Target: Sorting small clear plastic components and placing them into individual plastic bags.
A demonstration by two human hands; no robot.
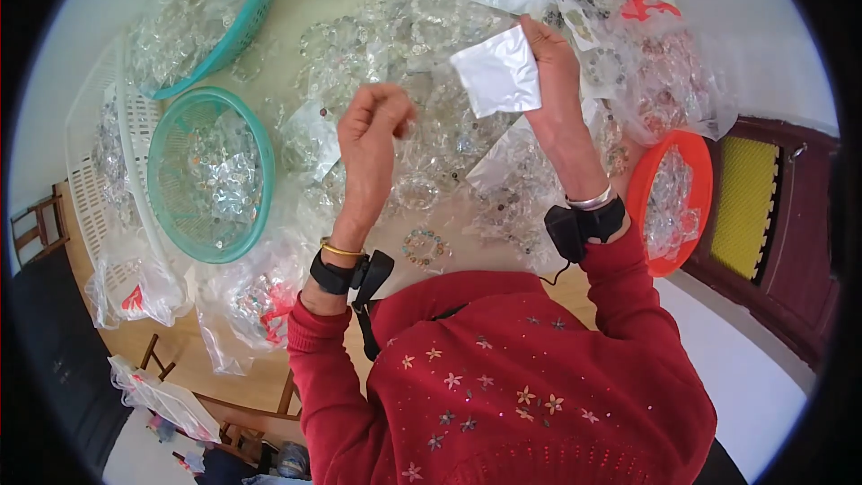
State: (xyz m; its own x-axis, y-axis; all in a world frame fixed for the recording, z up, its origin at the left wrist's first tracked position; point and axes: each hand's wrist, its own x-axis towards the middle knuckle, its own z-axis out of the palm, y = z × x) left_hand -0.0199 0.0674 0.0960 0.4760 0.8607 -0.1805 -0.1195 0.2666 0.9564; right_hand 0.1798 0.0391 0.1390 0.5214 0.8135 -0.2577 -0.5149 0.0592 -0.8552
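Pale tbl (292, 0), dk-red wood panel (795, 224) to R. 1 wht bskt (139, 126), 2 teal bskts (268, 162), 1 orange bskt (638, 198). My L hand (373, 117) half-curled, can't tell if empty; R hand (554, 63) pinching 1 wht packet (498, 74) over bagged bracelets (422, 45).

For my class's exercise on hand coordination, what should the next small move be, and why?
Probably bring the left hand to the free left edge of the square white packet: the right hand holds it by its right side, and the left hand is apart from it.
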